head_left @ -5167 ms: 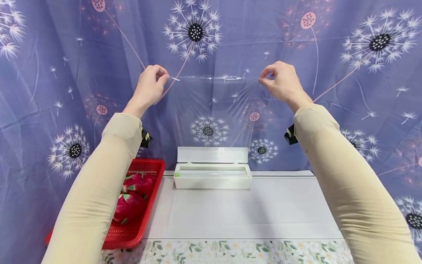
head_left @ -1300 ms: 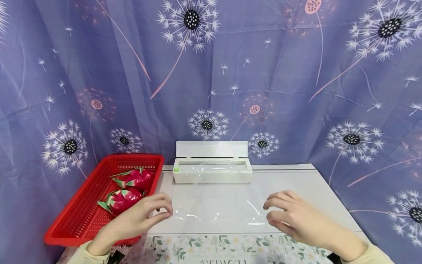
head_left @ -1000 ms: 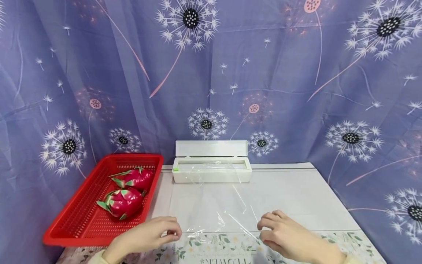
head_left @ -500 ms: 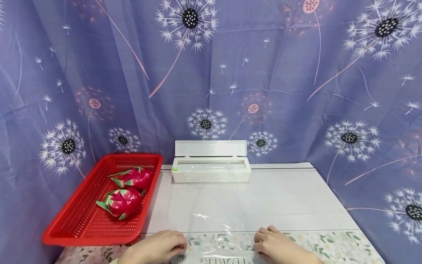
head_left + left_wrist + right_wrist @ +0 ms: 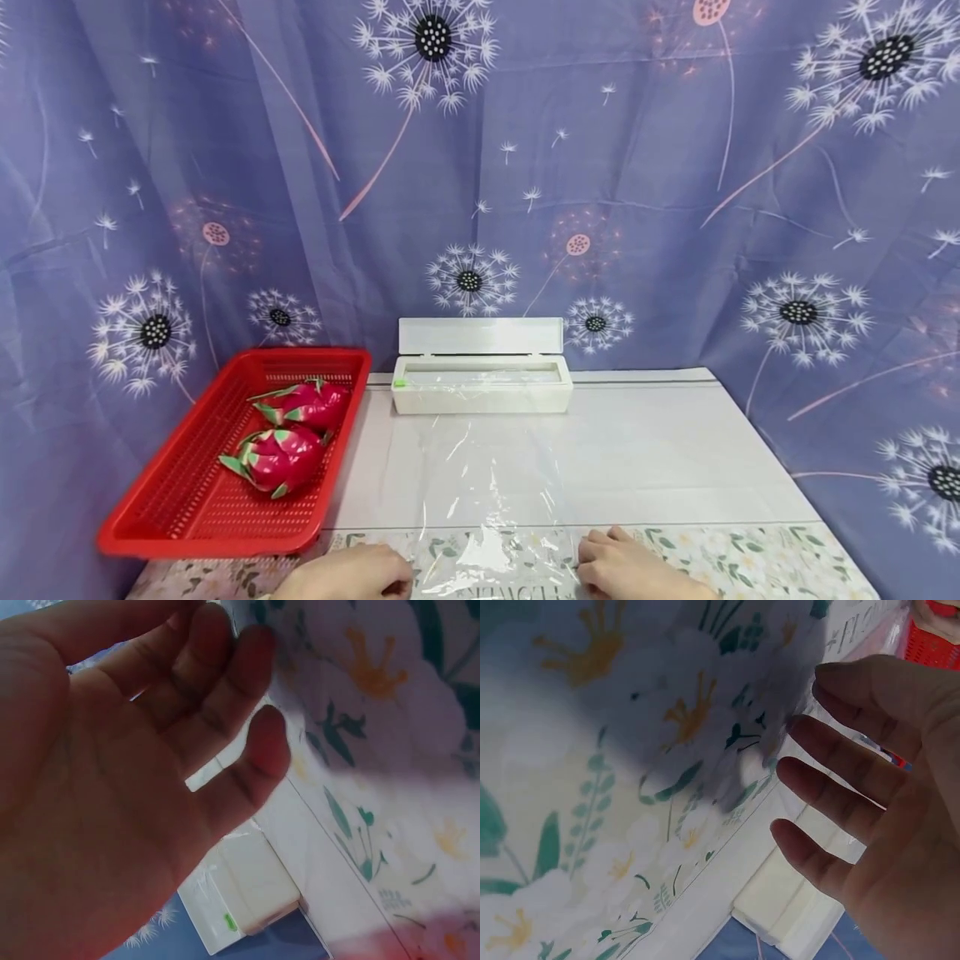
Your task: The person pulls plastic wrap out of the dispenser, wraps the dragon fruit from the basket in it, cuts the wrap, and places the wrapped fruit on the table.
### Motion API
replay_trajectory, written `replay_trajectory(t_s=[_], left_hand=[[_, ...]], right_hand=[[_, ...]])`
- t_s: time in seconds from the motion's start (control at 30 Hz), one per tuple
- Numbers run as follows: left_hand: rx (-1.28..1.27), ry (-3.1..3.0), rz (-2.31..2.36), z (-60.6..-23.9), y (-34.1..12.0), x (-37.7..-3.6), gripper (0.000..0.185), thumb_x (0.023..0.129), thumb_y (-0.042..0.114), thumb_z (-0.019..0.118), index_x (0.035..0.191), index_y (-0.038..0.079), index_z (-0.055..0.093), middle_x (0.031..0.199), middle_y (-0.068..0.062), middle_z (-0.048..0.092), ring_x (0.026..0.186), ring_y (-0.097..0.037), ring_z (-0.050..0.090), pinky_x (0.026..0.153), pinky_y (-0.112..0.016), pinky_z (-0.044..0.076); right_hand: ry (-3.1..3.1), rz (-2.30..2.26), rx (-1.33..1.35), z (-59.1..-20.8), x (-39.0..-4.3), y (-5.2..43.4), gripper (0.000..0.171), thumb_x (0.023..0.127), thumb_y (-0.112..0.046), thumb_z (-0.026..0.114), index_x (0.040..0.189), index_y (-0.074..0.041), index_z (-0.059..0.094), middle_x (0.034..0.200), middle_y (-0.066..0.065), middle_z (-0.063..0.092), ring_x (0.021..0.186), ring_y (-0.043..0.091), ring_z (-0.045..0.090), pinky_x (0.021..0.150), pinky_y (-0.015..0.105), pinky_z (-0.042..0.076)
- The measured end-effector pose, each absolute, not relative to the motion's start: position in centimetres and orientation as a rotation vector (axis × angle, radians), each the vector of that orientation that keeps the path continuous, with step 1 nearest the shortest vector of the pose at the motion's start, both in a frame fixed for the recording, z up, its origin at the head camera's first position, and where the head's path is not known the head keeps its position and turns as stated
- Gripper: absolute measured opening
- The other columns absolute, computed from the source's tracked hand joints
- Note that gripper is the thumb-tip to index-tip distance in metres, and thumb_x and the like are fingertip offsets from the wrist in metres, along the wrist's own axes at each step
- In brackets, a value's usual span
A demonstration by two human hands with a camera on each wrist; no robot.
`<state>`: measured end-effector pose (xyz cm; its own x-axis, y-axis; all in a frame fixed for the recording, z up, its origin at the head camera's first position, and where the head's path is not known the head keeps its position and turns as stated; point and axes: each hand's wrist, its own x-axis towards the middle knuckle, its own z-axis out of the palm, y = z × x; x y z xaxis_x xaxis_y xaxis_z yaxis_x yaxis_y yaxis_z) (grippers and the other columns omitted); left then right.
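Clear plastic wrap sheet [image 5: 487,492] lies flat on the white table [image 5: 660,450], running from the white dispenser box [image 5: 482,387] at the back down to the near edge, where it overlaps the floral-print strip [image 5: 750,558] of the table cover. Box lid is up, and the film looks still joined to the box, though the joint is too faint to be sure. Left hand [image 5: 348,573] sits at the sheet's near left corner, right hand [image 5: 626,571] at the near right corner, both low on the table at the bottom of the head view. Left wrist view shows the left hand [image 5: 135,772] with palm exposed and fingers [image 5: 255,761] loosely extended, gripping nothing. Right wrist view shows the right hand [image 5: 885,802] the same way, fingers [image 5: 832,761] spread and relaxed, nothing pinched. Whether the fingertips touch the film edge cannot be told. Red plastic basket [image 5: 187,500] sits on the left of the table, just beside the sheet, with two dragon fruits [image 5: 281,457] inside, one behind the other and touching. Purple dandelion-print curtain [image 5: 600,167] hangs behind everything.
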<state>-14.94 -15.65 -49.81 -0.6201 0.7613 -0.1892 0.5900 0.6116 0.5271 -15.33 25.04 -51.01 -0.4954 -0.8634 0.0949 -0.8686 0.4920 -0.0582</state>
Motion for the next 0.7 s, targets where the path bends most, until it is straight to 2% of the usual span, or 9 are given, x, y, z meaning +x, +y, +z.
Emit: replay_trajectory(t_s=[0.2, 0.47, 0.6, 0.7], left_hand=[[1.076, 2.468, 0.629, -49.8, -16.4, -15.5, 0.023, 0.087, 0.013, 0.066, 0.070, 0.025, 0.057, 0.062, 0.020, 0.039, 0.055, 0.002, 0.035, 0.049, -0.018, 0.034], [0.995, 2.366, 0.761, -50.4, -17.1, -15.2, 0.019, 0.085, 0.016, 0.068, 0.070, 0.024, 0.061, 0.062, 0.020, 0.042, 0.055, 0.003, 0.037, 0.045, -0.019, 0.033], [0.933, 2.425, 0.736, -50.6, -17.5, -15.2, 0.016, 0.089, 0.024, 0.069, 0.073, 0.027, 0.066, 0.067, 0.020, 0.048, 0.060, 0.003, 0.042, 0.050, -0.021, 0.038], [0.821, 2.493, 0.708, -51.0, -17.8, -15.1, 0.014, 0.088, 0.033, 0.071, 0.073, 0.031, 0.070, 0.071, 0.020, 0.053, 0.064, 0.001, 0.045, 0.055, -0.023, 0.040]], right_hand=[[-2.719, 0.186, 1.535, -51.1, -15.2, 24.9, 0.013, 0.081, -0.027, 0.070, 0.072, -0.027, 0.061, 0.072, -0.024, 0.041, 0.067, -0.004, 0.034, 0.060, 0.018, 0.024], [-2.722, 0.295, 1.570, -51.6, -15.6, 24.6, 0.015, 0.081, -0.019, 0.074, 0.074, -0.027, 0.065, 0.070, -0.024, 0.048, 0.066, -0.007, 0.036, 0.060, 0.016, 0.025], [-2.723, 0.313, 1.583, -51.8, -15.8, 24.4, 0.013, 0.082, -0.019, 0.074, 0.075, -0.027, 0.065, 0.070, -0.023, 0.050, 0.067, -0.007, 0.037, 0.060, 0.016, 0.025], [-2.725, 0.321, 1.598, -51.9, -15.8, 24.3, 0.012, 0.083, -0.020, 0.072, 0.076, -0.026, 0.065, 0.070, -0.023, 0.049, 0.068, -0.007, 0.037, 0.060, 0.016, 0.025]])
